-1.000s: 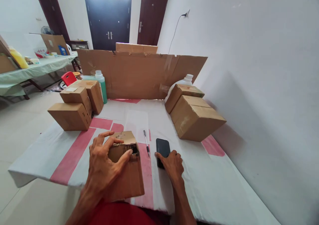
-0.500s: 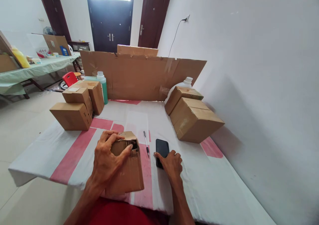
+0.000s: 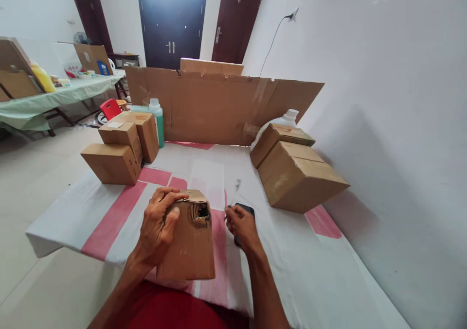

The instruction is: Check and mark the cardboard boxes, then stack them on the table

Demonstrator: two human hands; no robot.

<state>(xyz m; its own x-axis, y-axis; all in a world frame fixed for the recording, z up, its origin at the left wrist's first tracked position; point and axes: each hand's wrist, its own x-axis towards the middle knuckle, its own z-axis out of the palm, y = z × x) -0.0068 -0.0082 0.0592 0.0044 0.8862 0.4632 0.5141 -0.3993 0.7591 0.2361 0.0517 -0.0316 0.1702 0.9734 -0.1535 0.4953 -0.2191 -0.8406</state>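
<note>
A brown cardboard box (image 3: 189, 251) stands at the table's near edge, with a torn dark hole near its top right corner. My left hand (image 3: 158, 222) grips its upper left side, fingers over the top and thumb on the near face. Just right of the box, my right hand (image 3: 242, 224) pinches a pen (image 3: 237, 185), whose upper end is blurred by motion. Beneath that hand lies a black phone (image 3: 250, 210), flat on the cloth and partly covered by the fingers and wrist.
Several cardboard boxes (image 3: 113, 164) and a bottle of green liquid (image 3: 157, 122) stand at the left. More boxes (image 3: 302, 178) and a white jug (image 3: 288, 117) are on the right, beside the wall. A cardboard panel (image 3: 215, 105) stands across the table's far edge.
My right hand has left the phone and picked the pen up off the cloth. My left thumb has drawn back from the hole in the box. The view has shifted slightly.
</note>
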